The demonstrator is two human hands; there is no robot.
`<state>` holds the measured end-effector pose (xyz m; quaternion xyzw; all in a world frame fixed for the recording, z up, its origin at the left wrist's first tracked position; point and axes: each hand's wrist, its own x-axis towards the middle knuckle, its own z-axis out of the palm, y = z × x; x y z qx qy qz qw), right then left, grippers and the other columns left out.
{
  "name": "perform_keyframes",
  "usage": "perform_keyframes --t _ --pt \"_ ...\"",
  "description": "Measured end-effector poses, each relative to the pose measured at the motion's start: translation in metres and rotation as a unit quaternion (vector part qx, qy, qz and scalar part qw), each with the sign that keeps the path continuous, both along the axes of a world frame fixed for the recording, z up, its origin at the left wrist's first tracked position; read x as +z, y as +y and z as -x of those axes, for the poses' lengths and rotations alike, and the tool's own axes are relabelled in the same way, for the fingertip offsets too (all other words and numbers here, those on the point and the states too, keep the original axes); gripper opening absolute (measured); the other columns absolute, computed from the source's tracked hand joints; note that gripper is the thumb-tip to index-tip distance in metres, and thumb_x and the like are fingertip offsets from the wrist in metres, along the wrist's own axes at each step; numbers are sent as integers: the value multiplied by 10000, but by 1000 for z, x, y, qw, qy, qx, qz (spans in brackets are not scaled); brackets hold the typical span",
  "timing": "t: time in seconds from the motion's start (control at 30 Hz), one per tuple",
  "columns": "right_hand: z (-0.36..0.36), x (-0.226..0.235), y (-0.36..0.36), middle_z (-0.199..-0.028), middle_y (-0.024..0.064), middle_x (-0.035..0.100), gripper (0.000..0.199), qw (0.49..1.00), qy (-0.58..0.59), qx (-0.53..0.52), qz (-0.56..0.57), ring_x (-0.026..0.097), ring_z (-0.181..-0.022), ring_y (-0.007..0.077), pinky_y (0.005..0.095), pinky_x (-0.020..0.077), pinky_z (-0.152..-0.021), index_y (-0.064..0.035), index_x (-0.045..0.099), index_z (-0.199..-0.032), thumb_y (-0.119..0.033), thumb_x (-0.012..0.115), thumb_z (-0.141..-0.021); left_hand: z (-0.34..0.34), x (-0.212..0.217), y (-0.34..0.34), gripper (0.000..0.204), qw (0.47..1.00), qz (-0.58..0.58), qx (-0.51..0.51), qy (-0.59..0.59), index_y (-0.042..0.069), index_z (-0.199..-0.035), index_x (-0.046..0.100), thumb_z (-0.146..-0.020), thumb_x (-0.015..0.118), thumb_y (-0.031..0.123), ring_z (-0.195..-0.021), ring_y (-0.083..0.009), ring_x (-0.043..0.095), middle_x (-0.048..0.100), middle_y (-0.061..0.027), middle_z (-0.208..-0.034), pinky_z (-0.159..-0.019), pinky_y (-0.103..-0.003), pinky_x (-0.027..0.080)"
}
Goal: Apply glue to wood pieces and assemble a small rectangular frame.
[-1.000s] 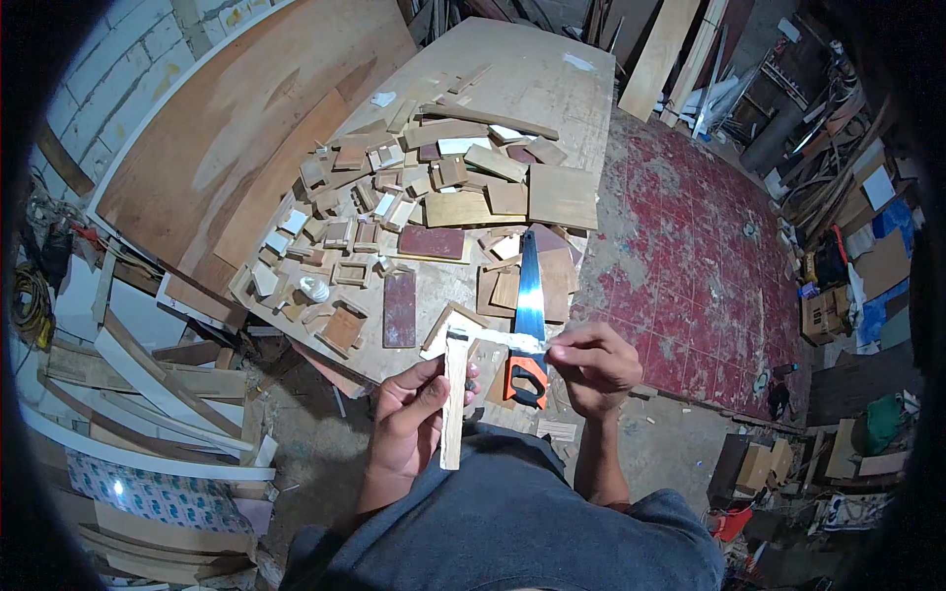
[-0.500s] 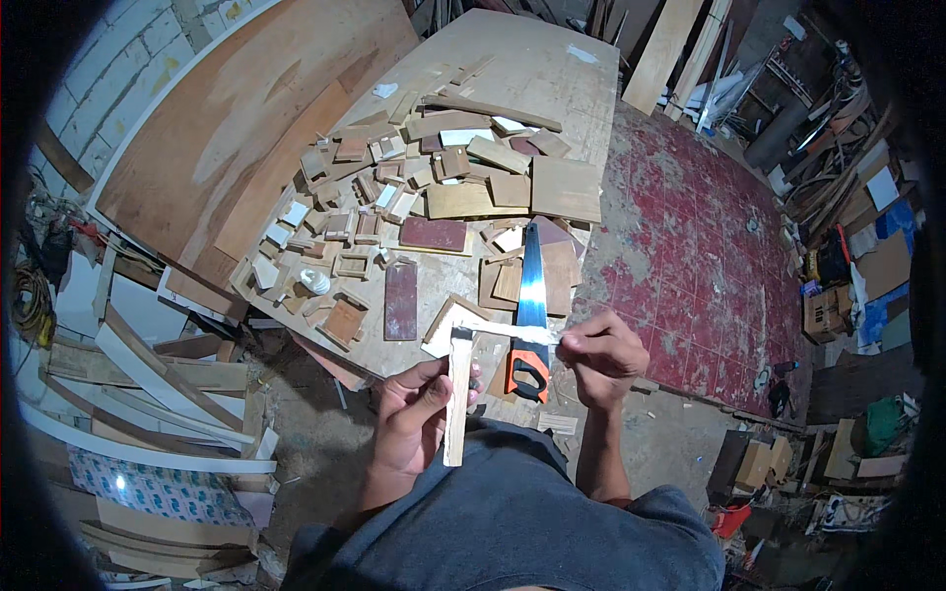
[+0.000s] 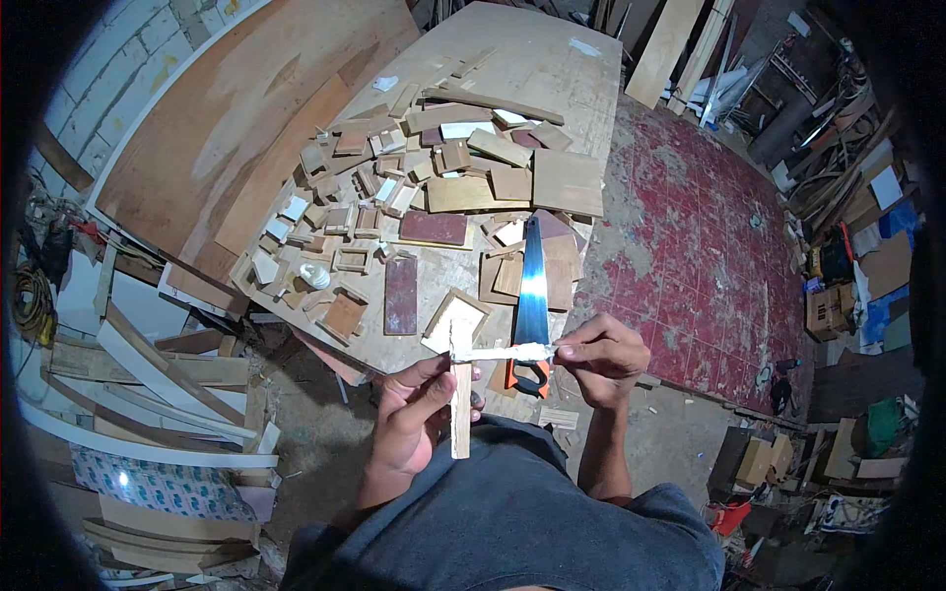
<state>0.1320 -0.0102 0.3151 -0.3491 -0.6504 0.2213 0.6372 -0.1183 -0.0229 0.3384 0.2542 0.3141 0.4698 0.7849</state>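
Observation:
My left hand (image 3: 409,419) grips a short upright wooden strip (image 3: 460,409) near its middle. My right hand (image 3: 603,357) pinches the right end of a thin pale strip (image 3: 503,352) that lies crosswise on the upright strip's top end, the two forming an L shape. Just behind them a hand saw (image 3: 533,286) with an orange and black handle lies on the wooden table (image 3: 552,69), blade pointing away from me. Small wooden frames and many offcut blocks (image 3: 414,177) cover the near half of the table.
A large brown plywood sheet (image 3: 207,148) leans to the left of the table. Planks and white boards are piled at the lower left. A red worn floor (image 3: 690,246) lies to the right, with boxes and clutter along the far right edge.
Both hands have shifted slightly while holding the two strips together. The saw and the blocks on the table have not moved.

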Motion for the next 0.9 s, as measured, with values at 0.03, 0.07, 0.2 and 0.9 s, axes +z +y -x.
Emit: perform_keyframes --t 0.03,0.07,0.2,0.9 --pt "0 -1 1 -782 113 709 195 1000 6 -6 -2 687 -710 172 255 526 -634 -16 762 -840 69 803 -670 0 0 0 286 1000 9 -11 2 9 -1221 628 -951 616 102 -813 -204 703 701 -148 -1047 -717 -325 605" --pt "0 -2 1 -781 115 708 194 1000 11 -13 -4 689 -713 175 257 531 -640 -10 760 -839 73 801 -668 0 0 1 286 1000 10 -13 1 9 -1221 628 -951 616 102 -813 -204 703 701 -148 -1047 -717 -325 605" --pt "0 -1 7 -773 119 693 180 998 -17 -44 -30 663 -686 158 247 513 -605 -19 743 -825 46 821 -676 2 7 0 350 997 -54 -47 15 9 -1281 595 -933 594 42 -877 -203 690 694 -159 -1067 -758 -324 598" --pt "-1 -15 10 -795 146 664 232 994 78 -66 -42 645 -673 162 241 520 -578 24 722 -887 139 700 -686 -3 -4 -4 292 999 -52 -1 -3 -56 -1157 648 -896 688 70 -822 -192 694 705 -173 -995 -730 -309 601"
